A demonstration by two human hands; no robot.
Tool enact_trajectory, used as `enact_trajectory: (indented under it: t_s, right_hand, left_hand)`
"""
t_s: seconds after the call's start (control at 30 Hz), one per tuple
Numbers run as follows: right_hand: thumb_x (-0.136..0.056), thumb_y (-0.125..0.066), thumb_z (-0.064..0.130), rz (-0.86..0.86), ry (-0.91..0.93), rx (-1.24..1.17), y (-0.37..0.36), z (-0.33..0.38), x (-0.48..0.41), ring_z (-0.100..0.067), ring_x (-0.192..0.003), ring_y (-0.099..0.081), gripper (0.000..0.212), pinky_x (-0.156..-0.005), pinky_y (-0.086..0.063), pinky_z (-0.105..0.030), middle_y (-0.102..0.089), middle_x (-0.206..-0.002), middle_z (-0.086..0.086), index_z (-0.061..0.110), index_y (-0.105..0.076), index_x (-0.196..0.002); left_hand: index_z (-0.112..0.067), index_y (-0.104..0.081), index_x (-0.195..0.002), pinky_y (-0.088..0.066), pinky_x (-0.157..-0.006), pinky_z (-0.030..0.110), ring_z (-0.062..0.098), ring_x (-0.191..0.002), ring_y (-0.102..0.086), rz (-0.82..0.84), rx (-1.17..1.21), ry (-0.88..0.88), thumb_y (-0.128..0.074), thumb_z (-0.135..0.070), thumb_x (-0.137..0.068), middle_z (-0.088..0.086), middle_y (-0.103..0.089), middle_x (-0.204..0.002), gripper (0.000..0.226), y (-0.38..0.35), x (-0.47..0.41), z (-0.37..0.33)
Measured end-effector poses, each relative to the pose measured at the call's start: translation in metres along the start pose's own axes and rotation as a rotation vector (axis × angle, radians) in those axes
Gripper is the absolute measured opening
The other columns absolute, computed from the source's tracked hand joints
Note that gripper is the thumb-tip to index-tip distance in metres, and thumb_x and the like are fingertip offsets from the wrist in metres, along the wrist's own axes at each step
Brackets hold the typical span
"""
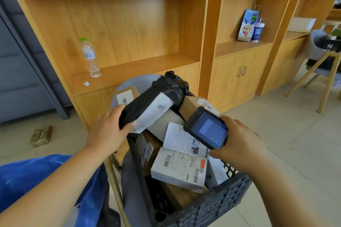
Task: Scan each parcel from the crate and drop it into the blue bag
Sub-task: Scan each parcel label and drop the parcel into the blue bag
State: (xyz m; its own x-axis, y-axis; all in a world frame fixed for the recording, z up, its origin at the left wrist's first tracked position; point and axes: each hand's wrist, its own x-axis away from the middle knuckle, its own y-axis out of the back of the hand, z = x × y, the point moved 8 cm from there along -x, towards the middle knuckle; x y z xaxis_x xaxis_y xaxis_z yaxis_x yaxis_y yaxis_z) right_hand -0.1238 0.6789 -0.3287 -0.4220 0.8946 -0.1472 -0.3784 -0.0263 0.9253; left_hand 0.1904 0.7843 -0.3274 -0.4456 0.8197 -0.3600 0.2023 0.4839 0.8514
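Note:
My left hand (108, 129) grips a black plastic-wrapped parcel (156, 97) with a white label, held tilted above the dark grey crate (217, 202). My right hand (239, 145) holds a black handheld scanner (207, 128), screen lit, just right of the parcel. The crate holds several more parcels, among them a white labelled box (179, 169) and brown cartons (193, 104). The blue bag (27, 177) lies at the lower left, under my left forearm.
The crate rests on a grey chair with wooden legs (115, 184). Behind stands wooden shelving with a water bottle (90, 59), a paper gift bag (248, 24) and a cup. A small brown packet (41, 135) lies on the tiled floor. Another chair (321, 61) stands at the right.

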Motion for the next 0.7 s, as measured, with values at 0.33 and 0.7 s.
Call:
enact_trajectory:
  t_s: [0.33,0.7]
  right_hand:
    - [-0.048,-0.073,0.054,-0.021,0.07,-0.041,-0.003,0.038,0.043,-0.017,-0.082,-0.049,0.085,-0.073,-0.046,-0.038,-0.042,-0.093,0.013,0.034,-0.034,-0.121]
    - [-0.05,-0.075,0.052,0.033,0.245,0.022,-0.004,0.083,0.07,-0.02,-0.09,-0.053,0.094,-0.068,-0.042,-0.033,-0.055,-0.106,0.006,0.033,-0.036,-0.133]
  left_hand:
    - [-0.019,-0.059,-0.102,-0.058,-0.056,0.026,0.019,-0.088,-0.069,-0.095,1.156,0.549,-0.063,-0.008,-0.089,0.006,-0.068,-0.105,0.018,0.007,0.078,0.051]
    - [-0.029,-0.058,-0.1,-0.059,-0.06,0.025,0.017,-0.093,-0.068,-0.239,1.102,0.579,-0.07,-0.002,-0.083,0.0,-0.067,-0.106,0.035,0.026,0.149,0.076]
